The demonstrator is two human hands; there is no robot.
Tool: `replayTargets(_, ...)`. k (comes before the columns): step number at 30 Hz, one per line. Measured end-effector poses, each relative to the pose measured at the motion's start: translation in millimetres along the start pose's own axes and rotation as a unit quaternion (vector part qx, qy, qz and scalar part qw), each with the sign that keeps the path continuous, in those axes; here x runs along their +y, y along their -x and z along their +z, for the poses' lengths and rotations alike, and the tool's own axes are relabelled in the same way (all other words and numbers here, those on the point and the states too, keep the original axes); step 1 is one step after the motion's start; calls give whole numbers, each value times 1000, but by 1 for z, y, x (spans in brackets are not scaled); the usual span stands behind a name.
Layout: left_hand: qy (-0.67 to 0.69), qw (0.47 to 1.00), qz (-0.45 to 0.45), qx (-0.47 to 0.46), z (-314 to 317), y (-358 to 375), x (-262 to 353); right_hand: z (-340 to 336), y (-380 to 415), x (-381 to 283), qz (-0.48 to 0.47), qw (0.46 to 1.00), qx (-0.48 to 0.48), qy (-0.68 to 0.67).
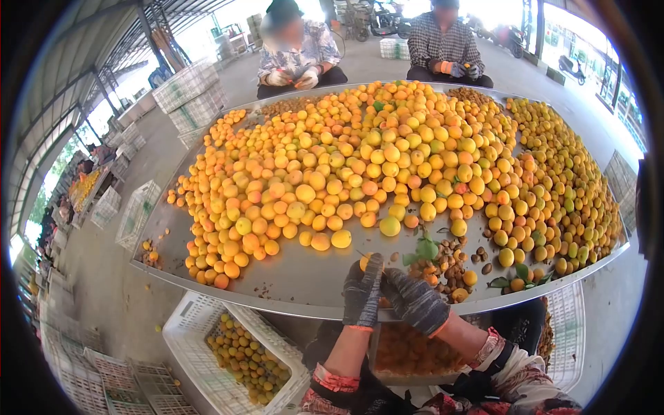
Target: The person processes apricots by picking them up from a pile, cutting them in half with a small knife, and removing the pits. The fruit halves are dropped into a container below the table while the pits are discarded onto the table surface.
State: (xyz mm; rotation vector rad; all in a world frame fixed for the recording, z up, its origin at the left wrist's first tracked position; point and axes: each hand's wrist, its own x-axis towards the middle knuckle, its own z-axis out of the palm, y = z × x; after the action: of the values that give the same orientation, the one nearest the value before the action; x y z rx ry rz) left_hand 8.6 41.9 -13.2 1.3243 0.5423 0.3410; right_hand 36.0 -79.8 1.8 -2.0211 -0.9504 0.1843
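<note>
My left hand [363, 290], in a dark grey glove, is closed around an apricot [366, 261] near the table's front edge. My right hand [415, 299], gloved alike, is beside it with fingers bent towards the left one; what its fingertips hold, if anything, is hidden. Beyond both hands a large heap of orange-yellow apricots [311, 180] covers much of the metal table [304, 266]. Right of my hands lies a small pile of brown pits and split fruit [449, 266] with green leaves [427, 249]. Below my hands is a container of orange-brown pieces [415, 349].
Two people [297, 52] [446, 48] sit across the table, their gloved hands at its far edge. A white crate [187, 325] with greenish fruit stands below the front left edge, another crate [568, 325] at the right. Stacked crates [190, 97] stand behind left.
</note>
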Motion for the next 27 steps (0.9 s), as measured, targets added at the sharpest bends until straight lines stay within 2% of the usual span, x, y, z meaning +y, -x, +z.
replayTargets(1, 0, 1000, -1, 0, 1, 3, 4, 1, 2, 3, 1, 1000, 0, 0)
replayTargets(3, -21, 998, 52, -15, 0, 7, 9, 2, 6, 14, 53, 973, -23, -223)
replayTargets(4, -22, 998, 51, -14, -1, 7, 8, 2, 5, 21, 54, 973, -23, -224)
replayTargets(5, -19, 997, 73, -29, -2, 7, 7, -2, 3, 25, -98, 994, 0, -52)
replayTargets(6, -15, 994, 95, -45, -1, 7, 6, -6, 1, 25, -244, 962, 23, 124)
replayTargets(7, -13, 994, 95, -46, 0, 9, 7, -10, 1, 18, -244, 961, 23, 125)
replayTargets(8, -35, 996, 72, -39, 1, 10, 10, -20, -3, -9, 10, 997, -26, -74)
replayTargets(9, -58, 997, 50, -32, 2, 10, 13, -24, -6, -24, 263, 925, -72, -267)
replayTargets(10, -58, 996, 54, -33, 1, 2, 7, -26, -3, -19, 260, 925, -71, -266)
replayTargets(12, 24, 997, 63, 38, -4, -8, 3, -28, 17, 0, 69, 991, -98, -55)
replayTargets(13, 133, 991, -8, 33, -5, -3, 16, -32, 24, 5, 66, 991, -102, -55)
replayTargets(14, 136, 990, -4, 38, -10, -3, 20, -38, 29, 5, 142, 948, -66, -277)
replayTargets(15, 181, 983, -42, 2, -13, -4, 21, -43, 31, 2, 212, 851, -27, -481)
replayTargets(16, 222, 970, -85, -38, -14, -3, 21, -53, 28, -3, 214, 851, -27, -479)
replayTargets(17, 222, 970, -92, -41, -14, -1, 20, -70, 20, -14, 200, 928, -17, -313)
replayTargets(18, 199, 970, -96, -97, -11, 1, 20, -83, 15, -18, 181, 974, -7, -135)
replayTargets(19, 176, 967, -99, -155, -8, 4, 21, -79, 10, 5, 149, 969, 9, -195)
replayTargets(20, 176, 965, -104, -163, -5, 7, 22, -82, 5, -2, 156, 969, 16, -193)
replayTargets(22, 71, 971, -105, -204, -2, 12, 25, -82, -11, -26, 57, 997, -55, -16)
replayTargets(23, 70, 969, -107, -209, 1, 13, 24, -74, -18, -13, 21, 994, -78, 69)
replayTargets(24, 63, 974, -90, -198, 3, 13, 22, -71, -16, -8, 24, 994, -77, 70)
replayTargets(26, 56, 978, -73, -185, 4, 14, 15, -64, -16, -8, -3, 991, -59, -119)
replayTargets(27, 21, 988, -12, -154, 6, 13, 9, -59, -16, -2, -5, 991, -60, -118)
